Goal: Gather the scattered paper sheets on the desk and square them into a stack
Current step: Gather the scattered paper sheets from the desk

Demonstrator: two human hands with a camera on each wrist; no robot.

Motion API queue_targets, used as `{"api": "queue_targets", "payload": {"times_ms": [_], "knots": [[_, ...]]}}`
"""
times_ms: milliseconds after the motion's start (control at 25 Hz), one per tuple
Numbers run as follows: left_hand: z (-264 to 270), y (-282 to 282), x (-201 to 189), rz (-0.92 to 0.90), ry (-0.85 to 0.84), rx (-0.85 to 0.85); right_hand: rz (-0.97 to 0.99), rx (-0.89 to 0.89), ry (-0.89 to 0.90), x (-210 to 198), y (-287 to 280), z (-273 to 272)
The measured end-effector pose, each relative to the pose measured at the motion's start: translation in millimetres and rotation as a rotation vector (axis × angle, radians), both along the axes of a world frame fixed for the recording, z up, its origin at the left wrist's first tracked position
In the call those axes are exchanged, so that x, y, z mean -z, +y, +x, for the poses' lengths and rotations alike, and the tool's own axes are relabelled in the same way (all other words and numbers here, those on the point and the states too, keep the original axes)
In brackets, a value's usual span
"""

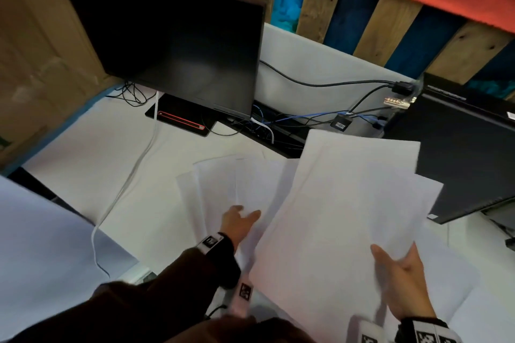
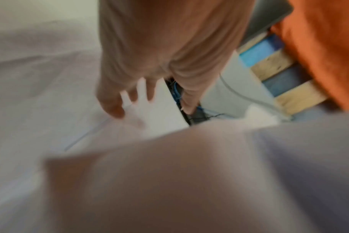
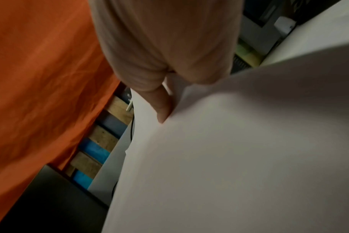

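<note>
Several white paper sheets (image 1: 217, 184) lie fanned on the white desk (image 1: 97, 147). My left hand (image 1: 242, 220) reaches over them with straight, spread fingers; the blurred left wrist view shows that hand (image 2: 141, 97) just above the fanned sheets (image 2: 40, 94). My right hand (image 1: 398, 270) holds a bunch of lifted sheets (image 1: 348, 203) at their near right corner, tilted up over the desk. In the right wrist view the thumb (image 3: 163, 110) presses on the held paper (image 3: 229, 157); the fingers are hidden behind it.
A dark monitor (image 1: 181, 50) on a black base (image 1: 181, 120) stands at the back left. Tangled cables (image 1: 278, 122) run behind the sheets. A black computer case (image 1: 459, 153) sits at the right. A white cable (image 1: 131, 175) crosses the desk's left side.
</note>
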State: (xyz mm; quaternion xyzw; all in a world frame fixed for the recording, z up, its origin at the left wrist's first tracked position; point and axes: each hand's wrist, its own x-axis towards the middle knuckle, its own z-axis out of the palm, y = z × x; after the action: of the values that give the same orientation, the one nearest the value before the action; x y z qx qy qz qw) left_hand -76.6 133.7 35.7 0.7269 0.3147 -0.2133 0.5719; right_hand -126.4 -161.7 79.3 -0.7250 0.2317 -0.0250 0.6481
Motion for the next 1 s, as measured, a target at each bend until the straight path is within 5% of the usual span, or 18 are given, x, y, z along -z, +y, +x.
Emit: {"api": "queue_targets", "payload": {"times_ms": [80, 200, 400, 600, 760, 880, 1000], "knots": [[19, -7, 17, 0.431, 0.11, 0.106, -0.008, 0.067, -0.056, -7, -8, -6], [39, -24, 29, 0.616, 0.189, 0.24, -0.039, 0.151, -0.048, -17, -22, -18], [47, -23, 43, 0.426, -0.05, 0.28, -0.1, 0.057, -0.068, -33, -28, -27], [35, 0, 30, 0.193, -0.206, 0.317, -0.181, -0.232, -0.088, -99, 0, -19], [21, 1, -42, -0.142, -0.2, 0.212, 0.11, -0.266, -0.258, -144, 11, -1], [-10, -12, -148, -0.376, -0.168, 0.214, 0.337, -0.205, -0.293, -134, 11, 22], [6, -2, -107, -0.507, -0.218, 0.371, 0.259, -0.15, -0.161, -89, 14, 32]]}}
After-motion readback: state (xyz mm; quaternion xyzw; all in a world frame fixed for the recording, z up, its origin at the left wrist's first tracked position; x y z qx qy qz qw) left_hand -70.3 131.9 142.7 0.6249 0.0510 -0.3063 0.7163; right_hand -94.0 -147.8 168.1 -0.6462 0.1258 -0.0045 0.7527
